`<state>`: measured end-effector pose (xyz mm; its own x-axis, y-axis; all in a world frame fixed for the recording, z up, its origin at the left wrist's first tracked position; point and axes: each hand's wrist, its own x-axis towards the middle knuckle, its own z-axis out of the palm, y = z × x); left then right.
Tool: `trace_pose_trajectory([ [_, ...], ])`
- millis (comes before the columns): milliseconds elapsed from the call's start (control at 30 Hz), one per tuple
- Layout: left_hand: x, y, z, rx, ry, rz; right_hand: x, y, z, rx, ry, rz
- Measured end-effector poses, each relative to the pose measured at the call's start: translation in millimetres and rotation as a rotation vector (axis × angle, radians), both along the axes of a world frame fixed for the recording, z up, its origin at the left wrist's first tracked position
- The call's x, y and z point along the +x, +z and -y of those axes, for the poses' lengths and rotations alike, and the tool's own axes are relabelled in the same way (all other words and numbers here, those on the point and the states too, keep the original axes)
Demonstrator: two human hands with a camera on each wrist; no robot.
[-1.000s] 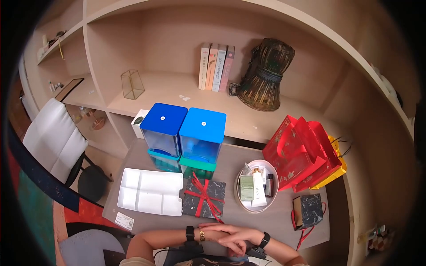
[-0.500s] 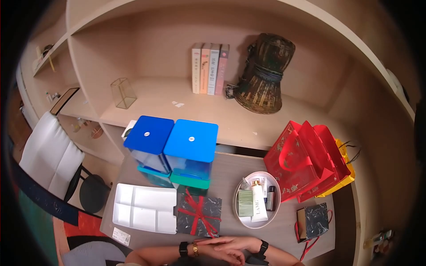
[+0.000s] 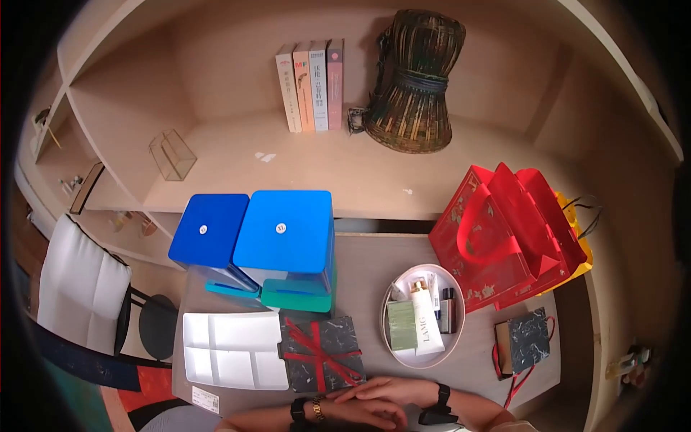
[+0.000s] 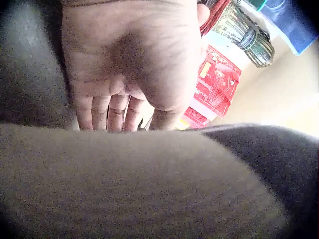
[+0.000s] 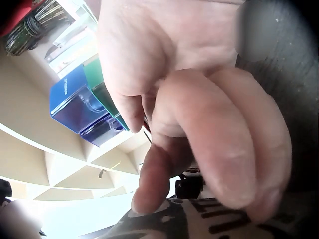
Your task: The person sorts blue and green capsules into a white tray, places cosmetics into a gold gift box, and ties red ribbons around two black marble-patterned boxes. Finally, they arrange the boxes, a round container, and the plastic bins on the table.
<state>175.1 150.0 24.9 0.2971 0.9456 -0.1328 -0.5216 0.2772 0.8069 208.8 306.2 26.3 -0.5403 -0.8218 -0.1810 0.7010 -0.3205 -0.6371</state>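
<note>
At the near table edge in the head view, my left hand and right hand lie crossed over each other, the right above. Neither holds an object. In the left wrist view the left palm shows with its fingers extended. The right hand has loosely bent fingers in the right wrist view. Just beyond the hands lies a black marbled box tied with red ribbon, beside a white divided tray. An oval container holds a white tube and a green box.
Blue-lidded boxes stand at the back left of the table. Red paper bags and a small black marbled bag are at the right. Books and a woven basket stand on the shelf behind. A white chair is at left.
The head view has shifted, so the shelf items appear farther left and higher. Both hands stay crossed at the table's near edge, with nothing taken hold of.
</note>
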Motion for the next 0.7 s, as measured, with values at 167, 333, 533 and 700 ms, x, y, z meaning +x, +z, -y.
trace_pose_trajectory([
  [167,8.1,-42.6,-8.6,0.114,-0.034,0.009,2.0,0.1,-3.8,0.053,-0.021,-0.096],
  [333,-2.6,-27.2,-4.2,0.083,-0.188,0.024,-0.6,-5.1,-1.6,0.043,-0.021,-0.196],
  [533,-0.1,-71.3,-19.8,0.206,-0.245,-0.014,1.4,6.3,2.3,0.102,-0.074,-0.178],
  [700,-7.1,-19.9,-12.2,0.127,-0.251,-0.106,4.9,-0.6,2.4,0.126,-0.083,-0.18],
])
